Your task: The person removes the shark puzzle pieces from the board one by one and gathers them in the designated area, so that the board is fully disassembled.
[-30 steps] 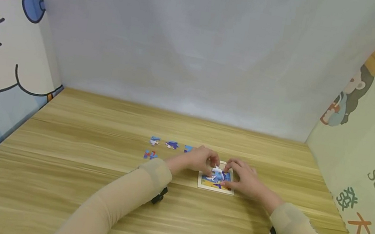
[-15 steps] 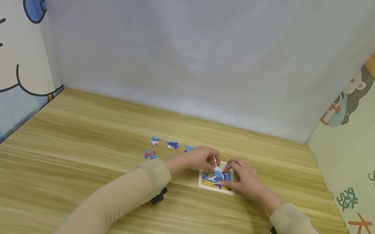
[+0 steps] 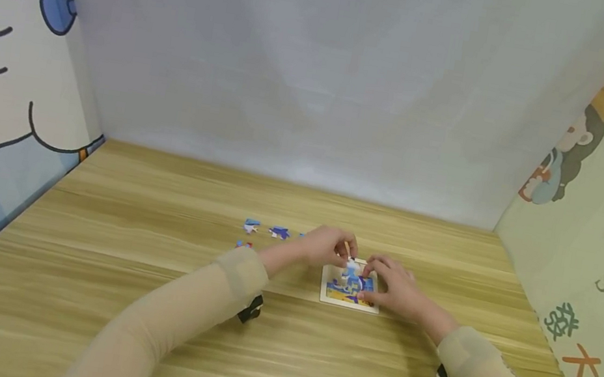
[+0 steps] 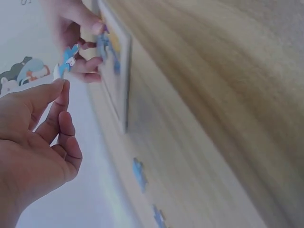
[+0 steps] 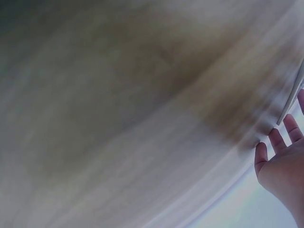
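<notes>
Between thumb and fingertip, my left hand (image 3: 327,246) pinches a blue and white jigsaw piece (image 4: 67,61), which the left wrist view shows raised clear of the board. Below it lies a small jigsaw puzzle board (image 3: 349,305) with a pale frame, partly filled with a blue and yellow sea picture. My right hand (image 3: 394,285) is at the board's right side, thumb and fingers spread, fingertips touching the puzzle. From the right wrist view, that hand's fingers lie by the board's edge (image 5: 289,97). Part of the board's upper left is hidden behind my left hand.
Left of the board, loose jigsaw pieces lie on the wooden table (image 3: 149,256): a blue and white one (image 3: 251,226), a purple one (image 3: 279,232) and a red and blue one (image 3: 243,244), partly behind the left arm. A pale curtain (image 3: 318,85) closes the back.
My left hand has lifted slightly up and away from the board with the jigsaw piece, and the left forearm has shifted left. The right hand has stayed in place on the puzzle.
</notes>
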`<state>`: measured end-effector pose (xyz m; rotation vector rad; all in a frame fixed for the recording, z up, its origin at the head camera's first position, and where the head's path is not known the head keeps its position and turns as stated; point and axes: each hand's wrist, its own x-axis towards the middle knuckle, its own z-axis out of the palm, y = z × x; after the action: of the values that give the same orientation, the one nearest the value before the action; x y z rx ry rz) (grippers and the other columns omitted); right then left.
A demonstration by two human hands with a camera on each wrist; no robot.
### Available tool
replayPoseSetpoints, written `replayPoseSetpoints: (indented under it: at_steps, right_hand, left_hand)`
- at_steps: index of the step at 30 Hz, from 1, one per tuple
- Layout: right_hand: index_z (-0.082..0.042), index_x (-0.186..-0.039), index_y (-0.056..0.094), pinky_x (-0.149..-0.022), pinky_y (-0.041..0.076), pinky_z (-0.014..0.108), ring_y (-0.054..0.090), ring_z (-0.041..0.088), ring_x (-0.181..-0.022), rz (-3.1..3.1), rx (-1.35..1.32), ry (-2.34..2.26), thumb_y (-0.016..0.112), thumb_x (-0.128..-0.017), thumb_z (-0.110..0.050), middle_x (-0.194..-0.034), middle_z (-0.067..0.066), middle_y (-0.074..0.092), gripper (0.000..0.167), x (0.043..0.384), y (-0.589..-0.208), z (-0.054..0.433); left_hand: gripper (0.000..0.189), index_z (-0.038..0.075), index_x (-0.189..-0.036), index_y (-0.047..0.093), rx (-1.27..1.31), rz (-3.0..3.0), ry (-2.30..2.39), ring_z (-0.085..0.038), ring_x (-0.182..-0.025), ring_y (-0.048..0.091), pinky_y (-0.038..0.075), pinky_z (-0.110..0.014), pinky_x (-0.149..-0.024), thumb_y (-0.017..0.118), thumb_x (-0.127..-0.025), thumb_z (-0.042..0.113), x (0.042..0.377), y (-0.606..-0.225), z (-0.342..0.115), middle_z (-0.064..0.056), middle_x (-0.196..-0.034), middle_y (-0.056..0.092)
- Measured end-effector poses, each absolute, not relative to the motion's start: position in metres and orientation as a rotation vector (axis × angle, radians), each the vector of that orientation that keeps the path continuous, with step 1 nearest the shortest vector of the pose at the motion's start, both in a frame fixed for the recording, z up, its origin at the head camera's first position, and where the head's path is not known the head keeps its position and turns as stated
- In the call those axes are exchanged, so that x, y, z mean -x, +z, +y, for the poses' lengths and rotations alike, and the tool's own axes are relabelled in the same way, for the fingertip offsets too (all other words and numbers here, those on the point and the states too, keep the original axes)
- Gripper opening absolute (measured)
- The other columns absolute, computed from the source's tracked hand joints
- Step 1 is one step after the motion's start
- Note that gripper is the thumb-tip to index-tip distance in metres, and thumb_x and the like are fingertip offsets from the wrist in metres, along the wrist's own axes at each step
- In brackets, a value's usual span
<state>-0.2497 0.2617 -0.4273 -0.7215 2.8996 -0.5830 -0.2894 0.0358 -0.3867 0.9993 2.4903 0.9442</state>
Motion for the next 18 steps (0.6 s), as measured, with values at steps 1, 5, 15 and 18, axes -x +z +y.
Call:
replayPoseSetpoints:
  at_steps: [1, 5, 15, 18]
  right_hand:
    - [-0.023, -0.102, 0.055, -0.093, 0.028, 0.065, 0.038, 0.038, -0.128, 2.900, 0.721, -0.581, 0.071, -0.081, -0.044, -0.136, 0.010, 0.046, 0.034, 0.250, -0.427, 0.262]
    - [-0.023, -0.103, 0.055, -0.093, 0.029, 0.063, 0.038, 0.038, -0.128, 2.899, 0.716, -0.575, 0.071, -0.081, -0.044, -0.136, 0.010, 0.046, 0.034, 0.250, -0.428, 0.261]
    - [-0.023, -0.102, 0.055, -0.093, 0.030, 0.062, 0.038, 0.038, -0.127, 2.911, 0.728, -0.572, 0.072, -0.081, -0.042, -0.135, 0.010, 0.047, 0.033, 0.251, -0.429, 0.261]
    - [-0.023, -0.102, 0.055, -0.093, 0.029, 0.063, 0.038, 0.038, -0.128, 2.911, 0.735, -0.563, 0.072, -0.081, -0.043, -0.136, 0.010, 0.047, 0.033, 0.251, -0.429, 0.261]
  left_hand:
    - [0.013, 0.012, -0.100, 0.061, -1.003, 2.479, 0.948, -0.010, -0.082, 0.059, 0.047, -0.021, -0.072, 0.065, -0.088, 0.008, 0.289, -0.384, 0.034, 0.000, -0.088, 0.064]
    - [0.012, 0.011, -0.100, 0.062, -1.011, 2.426, 0.959, -0.011, -0.083, 0.060, 0.048, -0.021, -0.071, 0.064, -0.089, 0.007, 0.289, -0.373, 0.025, -0.001, -0.089, 0.065]
    - [0.012, 0.008, -0.099, 0.062, -0.906, 2.420, 1.047, -0.011, -0.080, 0.059, 0.048, -0.021, -0.070, 0.065, -0.088, 0.005, 0.288, -0.361, -0.003, -0.004, -0.086, 0.065]
    - [0.012, 0.008, -0.099, 0.062, -0.873, 2.416, 1.063, -0.012, -0.081, 0.059, 0.048, -0.022, -0.072, 0.065, -0.088, 0.005, 0.288, -0.361, -0.013, -0.003, -0.086, 0.064]
